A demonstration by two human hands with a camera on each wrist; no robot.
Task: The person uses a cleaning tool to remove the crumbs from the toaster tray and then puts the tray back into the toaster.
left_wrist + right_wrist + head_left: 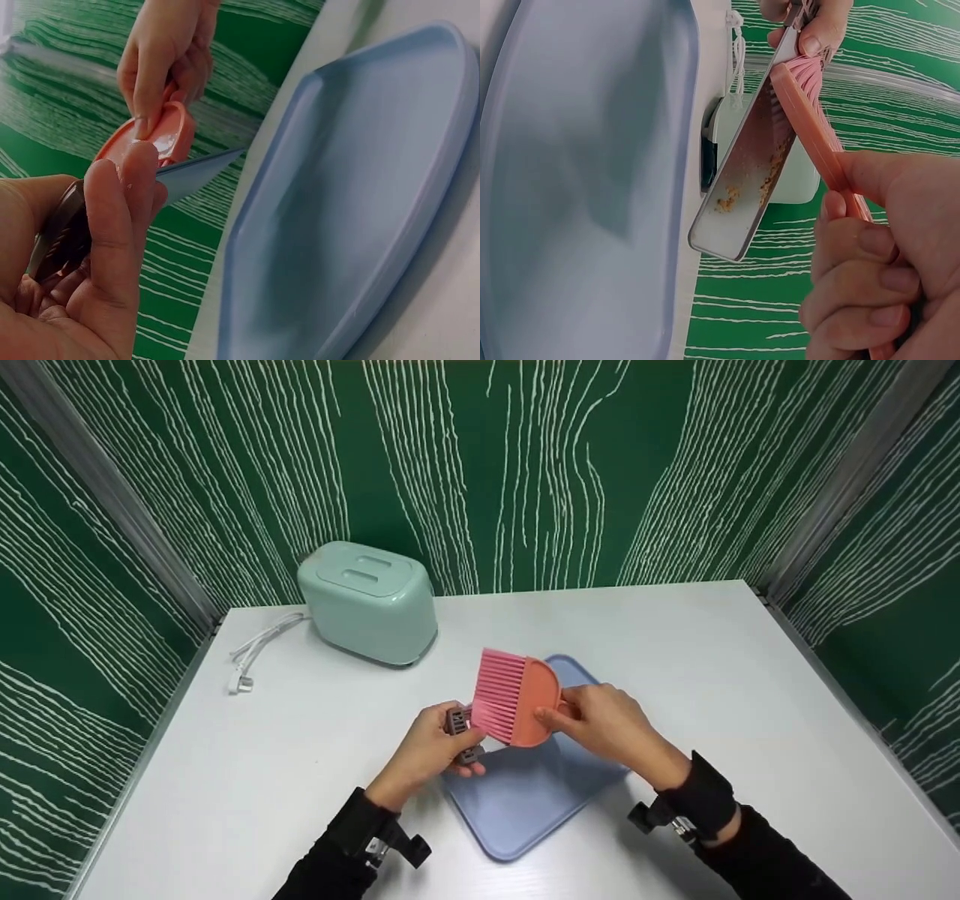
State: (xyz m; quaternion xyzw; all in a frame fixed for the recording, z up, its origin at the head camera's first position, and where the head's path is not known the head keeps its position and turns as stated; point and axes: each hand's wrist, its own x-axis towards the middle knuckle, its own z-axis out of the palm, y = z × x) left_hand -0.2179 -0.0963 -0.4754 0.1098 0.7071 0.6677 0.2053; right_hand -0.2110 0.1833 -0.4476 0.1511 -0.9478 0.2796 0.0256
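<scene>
My right hand [607, 720] pinches an orange hand brush [538, 705] with pink bristles, thumb on its flat orange body. My left hand [427, 746] grips the grey end [471, 754] of a toaster crumb tray, a shallow metal one [720, 229] in the right wrist view. Brown crumbs [726, 201] lie inside it. The pink bristles reach into the crumb tray near the gripped end. Below both hands lies a light blue serving tray [510, 810] on the white table. In the head view the brush hides most of the crumb tray.
A mint green toaster [367, 600] stands at the back left of the white table [202, 780]. Its white cord and plug [240, 682] lie to its left. Green walls with white lines [525, 472] enclose the back and sides.
</scene>
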